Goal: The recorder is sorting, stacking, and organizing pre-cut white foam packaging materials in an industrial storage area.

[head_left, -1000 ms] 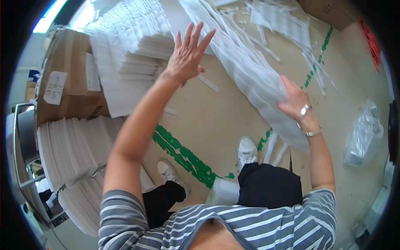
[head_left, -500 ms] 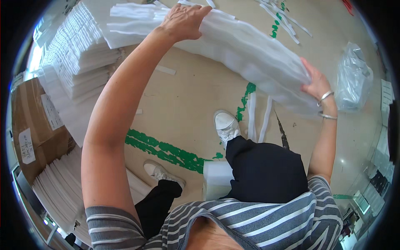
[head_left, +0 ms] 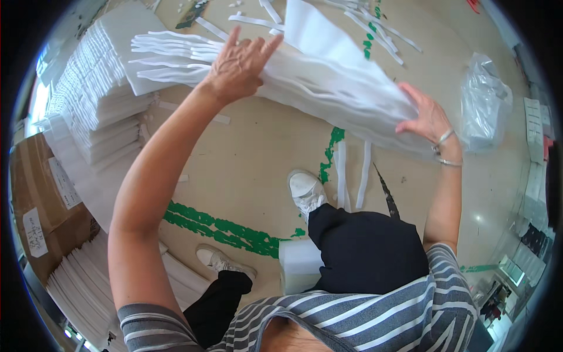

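A long, floppy stack of white foam sheets [head_left: 334,88] stretches between my two hands above the floor. Around its left part is my left hand [head_left: 237,66], with some fingers raised and spread and the thumb side against the sheets. Left of that hand, the sheet ends fan out in wavy layers. My right hand [head_left: 431,117], with bracelets at the wrist, grips the right end between thumb and fingers. One sheet flares up away from the others on the far side. The undersides of the sheets are hidden.
A tall pile of folded white sheets [head_left: 99,88] stands at left, above a brown cardboard box [head_left: 44,205]. White strips [head_left: 352,176] lie scattered on the floor. A clear plastic bag [head_left: 485,102] is at right. Green tape [head_left: 223,229] marks the floor near my shoes.
The far sheet has risen and separated from the stack. My left hand has shifted slightly left and nearer, its fingers spreading. My right hand has moved a little left with the sheets' end.
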Tool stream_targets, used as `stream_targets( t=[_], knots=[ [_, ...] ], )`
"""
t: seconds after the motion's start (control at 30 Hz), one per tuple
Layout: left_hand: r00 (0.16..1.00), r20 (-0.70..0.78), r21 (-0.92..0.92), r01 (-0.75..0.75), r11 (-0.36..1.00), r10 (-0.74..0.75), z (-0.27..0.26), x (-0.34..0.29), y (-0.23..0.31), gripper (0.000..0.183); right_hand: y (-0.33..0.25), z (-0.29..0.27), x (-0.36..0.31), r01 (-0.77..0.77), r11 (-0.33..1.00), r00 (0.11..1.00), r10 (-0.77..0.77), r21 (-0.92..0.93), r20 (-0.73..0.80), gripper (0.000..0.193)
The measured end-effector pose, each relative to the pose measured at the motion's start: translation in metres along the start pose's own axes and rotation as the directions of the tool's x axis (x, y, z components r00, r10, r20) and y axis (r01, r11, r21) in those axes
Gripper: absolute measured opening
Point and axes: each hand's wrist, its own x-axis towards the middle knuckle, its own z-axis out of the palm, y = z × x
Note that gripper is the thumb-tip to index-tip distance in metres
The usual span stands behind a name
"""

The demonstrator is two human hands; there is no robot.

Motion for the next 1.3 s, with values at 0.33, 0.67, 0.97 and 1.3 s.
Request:
stream_targets(
  t=[0.33,0.67,0.97,1.3],
  knots=[
    [0.987,-0.144,0.042,-0.065,0.997,0.070,-0.004,0.023,0.013,0.072,0.039,0.019,0.023,-0.209,0.903,0.944,0.087,0.375,0.318,0.050],
    [0.986,-0.027,-0.026,-0.167,0.986,0.166,0.007,0.045,0.006,0.057,0.051,0.015,0.039,-0.125,0.921,0.969,0.034,0.368,0.245,0.046],
    [0.971,0.236,-0.043,0.047,0.998,-0.035,-0.026,0.039,-0.005,0.048,0.062,-0.007,0.010,-0.292,0.906,0.916,0.172,0.308,0.363,0.050],
    [0.912,0.296,0.080,0.271,0.959,-0.283,-0.027,0.037,0.011,0.087,-0.011,0.007,-0.007,0.141,0.982,0.988,-0.148,0.126,0.048,0.096]
  ],
)
